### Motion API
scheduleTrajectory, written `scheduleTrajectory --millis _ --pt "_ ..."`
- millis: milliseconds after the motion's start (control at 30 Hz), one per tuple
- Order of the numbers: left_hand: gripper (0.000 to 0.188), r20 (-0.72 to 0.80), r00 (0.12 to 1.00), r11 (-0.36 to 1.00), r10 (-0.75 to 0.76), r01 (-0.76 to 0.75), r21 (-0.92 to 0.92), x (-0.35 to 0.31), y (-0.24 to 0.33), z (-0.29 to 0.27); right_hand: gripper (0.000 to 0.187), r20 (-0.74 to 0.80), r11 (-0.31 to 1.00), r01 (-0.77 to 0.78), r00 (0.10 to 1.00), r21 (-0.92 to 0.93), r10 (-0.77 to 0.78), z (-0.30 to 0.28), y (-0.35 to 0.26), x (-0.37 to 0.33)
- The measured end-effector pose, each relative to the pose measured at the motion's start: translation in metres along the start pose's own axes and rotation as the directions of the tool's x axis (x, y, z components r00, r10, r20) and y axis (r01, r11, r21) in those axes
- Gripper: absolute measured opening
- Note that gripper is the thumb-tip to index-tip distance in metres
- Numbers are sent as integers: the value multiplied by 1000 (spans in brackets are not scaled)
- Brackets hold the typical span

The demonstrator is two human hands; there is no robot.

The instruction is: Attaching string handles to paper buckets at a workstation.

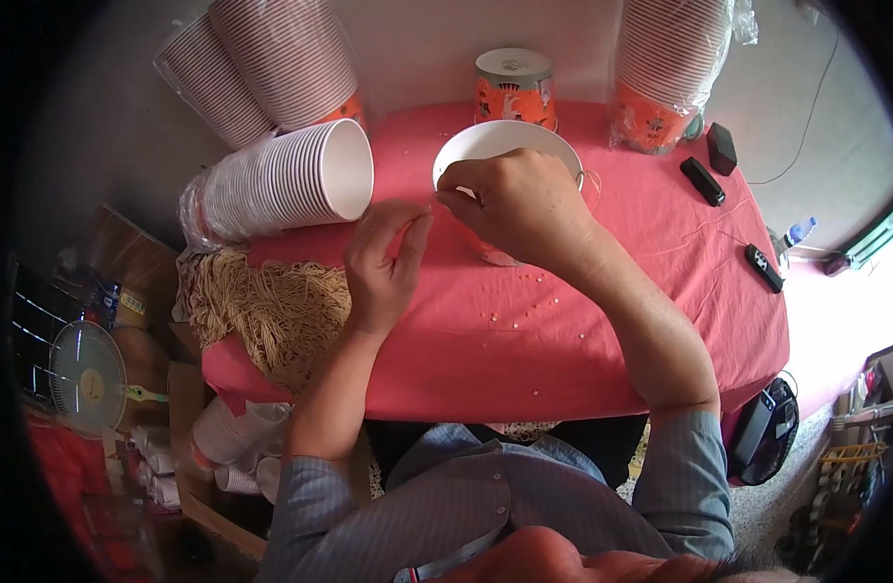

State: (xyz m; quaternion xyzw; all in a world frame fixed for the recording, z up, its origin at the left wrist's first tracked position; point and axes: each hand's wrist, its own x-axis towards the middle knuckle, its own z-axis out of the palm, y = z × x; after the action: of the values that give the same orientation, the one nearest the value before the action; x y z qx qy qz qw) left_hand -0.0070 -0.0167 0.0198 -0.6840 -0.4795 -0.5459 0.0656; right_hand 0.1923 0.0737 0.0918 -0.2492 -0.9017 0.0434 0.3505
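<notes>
A paper bucket with a white inside and a reddish outer wall stands before me, largely hidden by my right hand. That hand is bent over the bucket's near rim, thumb and fingers pinched together; whatever they hold is too small to make out. Just left of the rim, my left hand has its thumb and fingertips brought close together, and anything between them cannot be made out. A thin cord loop sticks out at the bucket's right side. Small pale and orange bits lie scattered on the cloth nearer to me.
The red-clothed table also bears a pile of beige cords, a lying stack of white buckets, an upturned orange bucket, bagged bucket stacks and small black devices. A fan stands at left.
</notes>
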Motion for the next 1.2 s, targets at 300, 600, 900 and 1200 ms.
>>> scheduleTrajectory --millis 300,600,900,1200 --pt "6 -2 1000 999 13 -13 -46 -2 6 1 35 -143 967 215 970 140 -195 2 -6 -3" --pt "10 31 996 987 -89 92 -131 -3 7 -5 14 66 968 110 990 227 -128 -2 -5 0" --pt "13 -51 996 995 -68 64 -81 4 -5 -4 15 -46 950 -132 988 283 151 -9 7 7" --pt "37 334 774 794 -537 598 -109 90 -32 4 20 134 947 -220 972 235 193 4 29 7"
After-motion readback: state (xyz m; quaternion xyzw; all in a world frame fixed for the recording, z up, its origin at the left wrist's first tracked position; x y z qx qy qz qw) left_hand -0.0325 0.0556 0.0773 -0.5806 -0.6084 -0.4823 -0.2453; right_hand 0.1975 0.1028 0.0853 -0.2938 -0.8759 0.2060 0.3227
